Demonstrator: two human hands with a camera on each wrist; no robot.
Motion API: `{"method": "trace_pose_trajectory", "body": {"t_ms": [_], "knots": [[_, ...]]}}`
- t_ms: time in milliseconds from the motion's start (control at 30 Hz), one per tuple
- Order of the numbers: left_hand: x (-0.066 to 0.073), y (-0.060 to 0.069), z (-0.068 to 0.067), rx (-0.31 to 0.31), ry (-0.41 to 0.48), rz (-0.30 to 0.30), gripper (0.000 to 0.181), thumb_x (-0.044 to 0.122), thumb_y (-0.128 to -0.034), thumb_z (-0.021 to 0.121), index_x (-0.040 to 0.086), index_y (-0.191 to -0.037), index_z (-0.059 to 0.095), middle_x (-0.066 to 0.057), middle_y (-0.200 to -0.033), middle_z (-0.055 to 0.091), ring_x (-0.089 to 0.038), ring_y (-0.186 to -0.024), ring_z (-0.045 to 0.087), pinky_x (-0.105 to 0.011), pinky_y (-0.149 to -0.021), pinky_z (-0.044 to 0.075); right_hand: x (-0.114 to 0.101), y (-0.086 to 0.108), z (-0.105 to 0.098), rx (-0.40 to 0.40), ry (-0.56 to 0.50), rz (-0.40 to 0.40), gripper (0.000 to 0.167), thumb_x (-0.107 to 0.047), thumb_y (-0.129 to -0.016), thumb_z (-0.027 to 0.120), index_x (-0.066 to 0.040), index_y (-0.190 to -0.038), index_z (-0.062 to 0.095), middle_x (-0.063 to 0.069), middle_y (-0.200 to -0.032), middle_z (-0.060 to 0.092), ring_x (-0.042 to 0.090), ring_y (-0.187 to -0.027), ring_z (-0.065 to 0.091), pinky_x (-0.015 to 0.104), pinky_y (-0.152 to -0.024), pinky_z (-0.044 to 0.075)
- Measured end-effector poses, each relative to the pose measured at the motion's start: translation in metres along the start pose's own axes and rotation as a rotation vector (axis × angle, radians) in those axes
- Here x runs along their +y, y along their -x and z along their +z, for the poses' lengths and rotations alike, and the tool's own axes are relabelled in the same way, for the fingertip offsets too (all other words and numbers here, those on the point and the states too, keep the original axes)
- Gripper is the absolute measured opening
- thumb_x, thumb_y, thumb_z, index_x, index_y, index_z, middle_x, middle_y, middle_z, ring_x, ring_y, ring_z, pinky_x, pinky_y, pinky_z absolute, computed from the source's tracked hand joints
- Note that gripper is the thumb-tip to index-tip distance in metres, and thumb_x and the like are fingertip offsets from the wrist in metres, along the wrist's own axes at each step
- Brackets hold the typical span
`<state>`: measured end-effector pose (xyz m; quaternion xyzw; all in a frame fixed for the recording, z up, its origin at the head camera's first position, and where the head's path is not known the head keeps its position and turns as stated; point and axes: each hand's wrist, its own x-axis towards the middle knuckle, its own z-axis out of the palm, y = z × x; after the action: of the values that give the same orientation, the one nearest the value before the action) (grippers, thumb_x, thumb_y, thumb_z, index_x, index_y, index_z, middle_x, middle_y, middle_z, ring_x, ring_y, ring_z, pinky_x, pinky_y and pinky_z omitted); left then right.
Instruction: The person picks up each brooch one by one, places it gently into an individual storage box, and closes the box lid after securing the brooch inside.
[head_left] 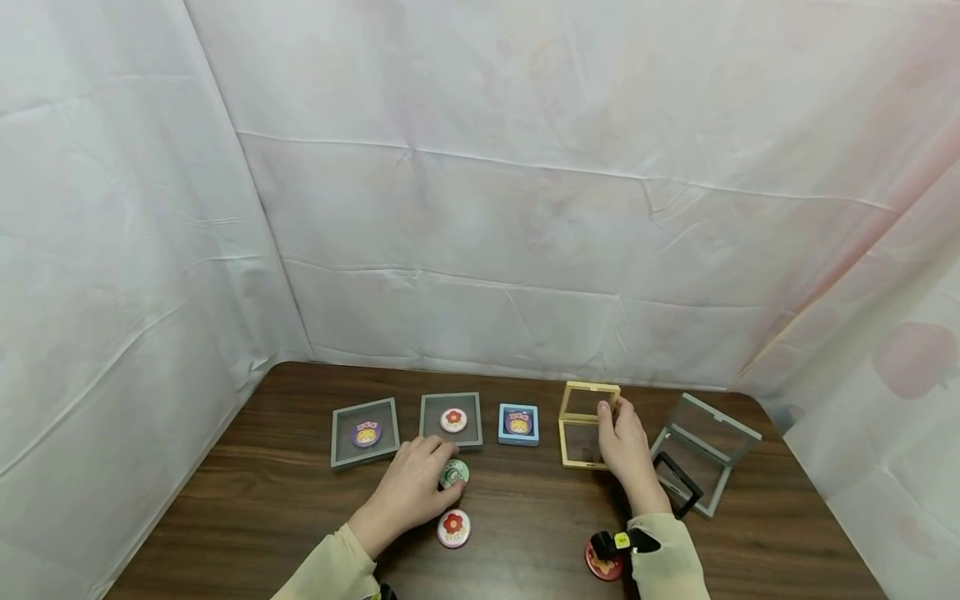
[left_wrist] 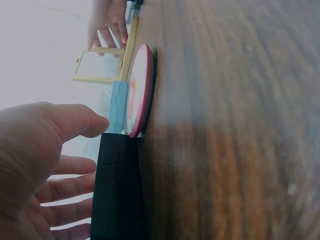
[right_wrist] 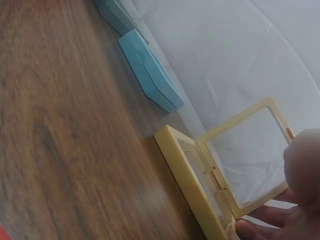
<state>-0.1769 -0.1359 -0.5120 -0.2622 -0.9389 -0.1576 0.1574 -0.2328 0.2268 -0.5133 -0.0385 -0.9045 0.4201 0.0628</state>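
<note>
Above a small black case [left_wrist: 115, 185], shut and low on the table, my left hand [head_left: 408, 487] has its thumb and fingers spread. A green badge [head_left: 455, 473] shows between its thumb and index finger. Just nearer to me, a pink-rimmed flower badge [head_left: 453, 528] lies flat. My right hand [head_left: 626, 442] pinches the raised lid of a yellow display case [right_wrist: 185, 180], thumb on one face and fingers behind. That case stands hinged open, with nothing visible inside. Part of the black case is hidden under the left hand in the head view.
Two grey cases with a purple badge [head_left: 367, 433] and a flower badge [head_left: 453, 419] stand left. A blue case [head_left: 518, 439] sits between the hands. To the right are an open grey case [head_left: 720, 492] and a black frame [head_left: 690, 482]. A red badge [head_left: 603, 570] lies below the right wrist.
</note>
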Motion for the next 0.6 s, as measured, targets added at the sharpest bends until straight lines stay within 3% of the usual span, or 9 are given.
{"method": "trace_pose_trajectory", "body": {"t_ms": [200,433,600], "knots": [[0.0002,0.0005,-0.0001,-0.012,0.008,-0.006,0.039,0.028,-0.0871,0.092,0.007,-0.117,0.077,-0.004,-0.109,0.073,-0.027,-0.1,0.069,-0.05,-0.088,0.054,-0.0024,0.0009,-0.0008,-0.006,0.062,0.007,0.066,-0.038,-0.121,0.028,0.015,-0.161,0.032,0.041,-0.156,0.043,0.059,-0.145,0.042,0.071,-0.116,0.037],[0.0002,0.003,-0.0018,-0.021,0.014,-0.01,0.041,0.027,-0.0861,0.092,0.006,-0.118,0.077,-0.005,-0.109,0.073,-0.028,-0.101,0.069,-0.053,-0.092,0.055,0.001,0.0023,0.0044,0.044,0.094,-0.093,0.052,-0.028,-0.12,0.039,0.014,-0.148,0.05,0.037,-0.134,0.062,0.055,-0.128,0.058,0.068,-0.103,0.048],[-0.0002,0.0036,-0.0012,-0.016,0.01,-0.007,0.042,0.028,-0.0856,0.093,0.007,-0.118,0.077,-0.005,-0.109,0.073,-0.029,-0.101,0.069,-0.053,-0.092,0.055,0.0039,0.0052,0.0059,0.065,0.092,-0.11,0.044,-0.023,-0.12,0.042,0.01,-0.144,0.056,0.033,-0.128,0.066,0.051,-0.121,0.062,0.065,-0.098,0.05]]}}
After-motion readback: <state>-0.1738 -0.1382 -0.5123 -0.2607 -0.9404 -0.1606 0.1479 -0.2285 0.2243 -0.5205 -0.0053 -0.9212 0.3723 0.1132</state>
